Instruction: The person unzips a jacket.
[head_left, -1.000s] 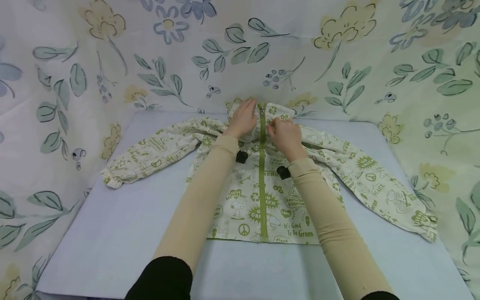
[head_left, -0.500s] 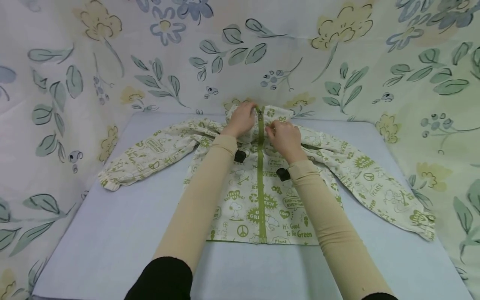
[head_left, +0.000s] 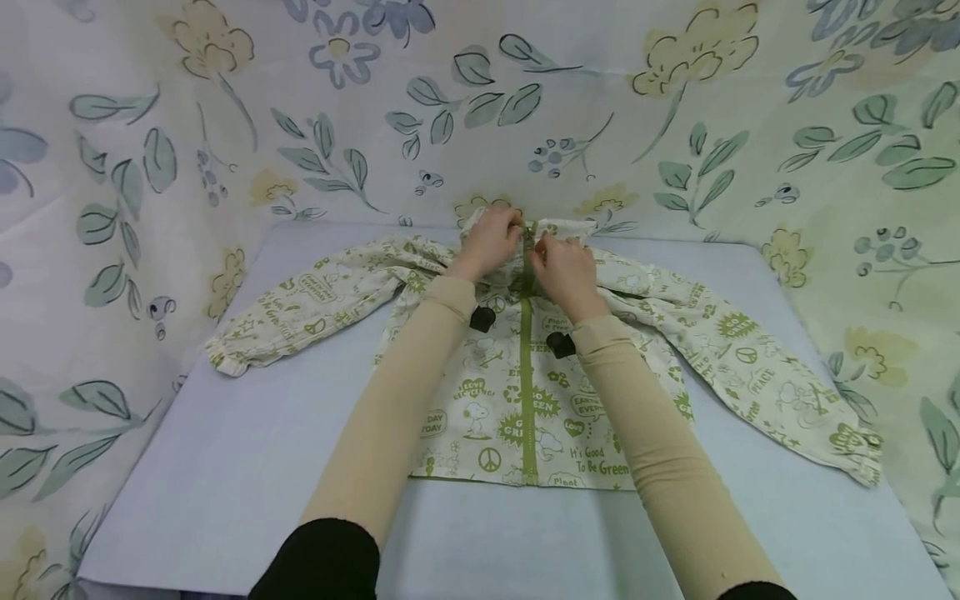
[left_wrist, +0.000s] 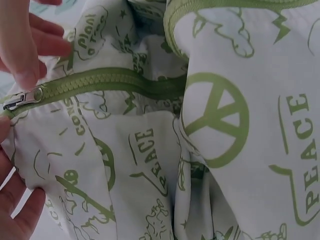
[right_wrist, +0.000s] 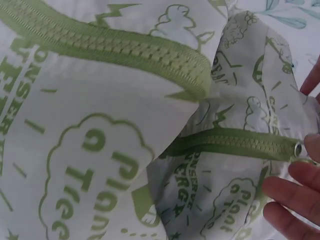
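A white jacket (head_left: 480, 450) with green print and a green zipper (head_left: 527, 400) lies front up, sleeves spread to both sides. My left hand (head_left: 491, 240) grips the collar just left of the zipper top; in the left wrist view its fingers (left_wrist: 25, 215) curl at the collar edge. My right hand (head_left: 566, 271) is at the collar's right side. Its thumb (left_wrist: 25, 75) sits right beside the metal zipper pull (left_wrist: 20, 100), which shows uncovered, and its fingers (right_wrist: 282, 220) are spread apart in the right wrist view. The zipper runs fastened up to the pull.
The jacket rests on a white table (head_left: 225, 483). A floral curtain (head_left: 337, 125) hangs behind and at the sides. One sleeve (head_left: 322, 300) stretches left and the other (head_left: 765, 375) right, close to the table edge. Black wrist cameras (head_left: 561, 344) sit under the forearms.
My right hand has moved inward and slightly up toward the zipper pull, its fingers loosening from a fist. The left hand has shifted toward the zipper top, and the collar has folded slightly.
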